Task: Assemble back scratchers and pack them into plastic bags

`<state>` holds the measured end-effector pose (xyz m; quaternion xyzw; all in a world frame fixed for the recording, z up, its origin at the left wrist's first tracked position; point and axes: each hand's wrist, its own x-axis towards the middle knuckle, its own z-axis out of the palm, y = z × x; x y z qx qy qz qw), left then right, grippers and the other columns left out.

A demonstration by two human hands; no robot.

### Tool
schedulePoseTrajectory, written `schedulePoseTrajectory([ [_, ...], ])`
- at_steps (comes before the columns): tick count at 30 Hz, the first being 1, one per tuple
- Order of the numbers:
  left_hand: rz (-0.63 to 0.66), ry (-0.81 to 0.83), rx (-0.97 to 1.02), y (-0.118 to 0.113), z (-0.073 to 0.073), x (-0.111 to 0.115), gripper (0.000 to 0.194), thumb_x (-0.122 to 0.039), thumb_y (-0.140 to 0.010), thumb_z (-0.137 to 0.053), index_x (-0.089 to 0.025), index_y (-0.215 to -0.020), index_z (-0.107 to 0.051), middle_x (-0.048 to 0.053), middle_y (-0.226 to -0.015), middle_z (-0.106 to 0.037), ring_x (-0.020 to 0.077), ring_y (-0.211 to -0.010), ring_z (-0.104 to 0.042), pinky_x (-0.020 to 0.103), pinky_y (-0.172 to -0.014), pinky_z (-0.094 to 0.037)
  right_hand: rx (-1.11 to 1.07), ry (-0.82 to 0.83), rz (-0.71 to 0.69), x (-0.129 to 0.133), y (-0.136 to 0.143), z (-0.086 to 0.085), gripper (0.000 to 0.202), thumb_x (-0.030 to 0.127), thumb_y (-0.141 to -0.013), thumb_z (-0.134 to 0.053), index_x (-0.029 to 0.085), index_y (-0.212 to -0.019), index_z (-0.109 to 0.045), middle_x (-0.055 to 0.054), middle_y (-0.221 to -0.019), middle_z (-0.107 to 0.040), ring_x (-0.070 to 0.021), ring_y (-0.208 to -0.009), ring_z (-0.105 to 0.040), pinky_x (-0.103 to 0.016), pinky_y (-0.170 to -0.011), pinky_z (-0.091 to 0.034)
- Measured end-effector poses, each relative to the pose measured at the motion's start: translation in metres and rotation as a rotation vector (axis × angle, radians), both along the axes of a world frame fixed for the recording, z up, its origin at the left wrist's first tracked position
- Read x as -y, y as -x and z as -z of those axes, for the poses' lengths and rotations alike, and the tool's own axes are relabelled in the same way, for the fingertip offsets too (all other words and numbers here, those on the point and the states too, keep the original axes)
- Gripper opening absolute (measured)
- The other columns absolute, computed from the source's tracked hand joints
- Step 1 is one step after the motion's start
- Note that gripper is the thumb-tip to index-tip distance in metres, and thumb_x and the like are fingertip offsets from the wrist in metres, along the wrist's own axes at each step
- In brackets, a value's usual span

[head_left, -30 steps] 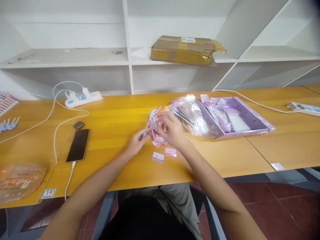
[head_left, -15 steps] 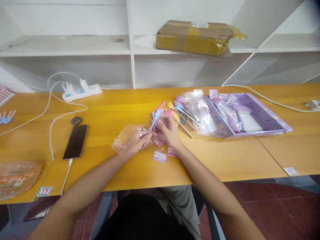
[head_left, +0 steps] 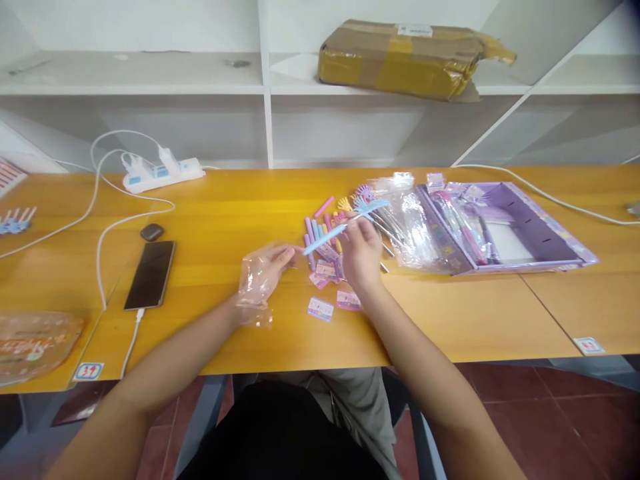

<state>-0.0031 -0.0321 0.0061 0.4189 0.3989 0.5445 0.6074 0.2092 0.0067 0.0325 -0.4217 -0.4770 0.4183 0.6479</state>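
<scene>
My right hand (head_left: 362, 252) is closed around a light blue back scratcher (head_left: 324, 240). Its hand-shaped head points up to the right and its handle slants down to the left. Close to the handle's tip is my left hand (head_left: 270, 272), fingers pinched together, with a clear plastic bag (head_left: 256, 280) draped over its back and wrist. Whether the fingertips touch the handle is hard to see. Beneath and between the hands lie several coloured handle tubes (head_left: 309, 230) and small printed cards (head_left: 320, 309). Just past my right hand are more back scratchers (head_left: 365, 193) with metal rods.
Clear plastic sleeves (head_left: 417, 230) lean against a purple display box (head_left: 543, 230) at the right. To the left are a phone (head_left: 151, 275) on a cable, a dark earbud case (head_left: 152, 232) and a power strip (head_left: 164, 175). A taped carton (head_left: 400, 60) sits on the shelf.
The blue scratcher has shifted right and up with my right hand, its blue handle now in plain view. My left hand has moved slightly left, the plastic bag now draped over it.
</scene>
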Motion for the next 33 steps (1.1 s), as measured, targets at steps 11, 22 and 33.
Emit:
schedulePoseTrajectory([
  [11,-0.324,0.101,0.310,0.020,-0.005,-0.028,0.030,-0.038,-0.084,-0.094,-0.019,-0.096,-0.075,0.003,-0.101,-0.081,0.0134,-0.090,-0.077,0.027,-0.081,-0.063,0.585,0.031,-0.635,0.022,-0.015,-0.025,0.030,0.052,-0.107,-0.062,0.025,-0.101,-0.073,0.002,-0.071,-0.066,-0.0158,-0.059,-0.056,-0.029,-0.056,-0.045],
  [22,-0.356,0.149,0.357,0.023,-0.004,-0.030,0.020,-0.030,-0.090,-0.090,-0.016,-0.099,-0.078,0.007,-0.104,-0.084,0.0158,-0.096,-0.080,0.024,-0.081,-0.064,0.813,-0.099,-0.613,0.019,-0.014,-0.023,0.031,0.033,-0.111,-0.049,0.024,-0.089,-0.071,-0.002,-0.079,-0.073,-0.0202,-0.075,-0.070,-0.032,-0.073,-0.053],
  [33,-0.308,0.236,0.392,0.015,-0.014,-0.025,0.011,-0.021,-0.092,-0.087,-0.014,-0.095,-0.079,0.003,-0.097,-0.084,0.0107,-0.082,-0.079,0.019,-0.072,-0.061,0.749,0.017,-0.679,0.020,-0.013,-0.024,0.029,0.031,-0.110,-0.049,0.023,-0.087,-0.063,0.001,-0.074,-0.071,-0.0165,-0.063,-0.071,-0.028,-0.064,-0.054],
])
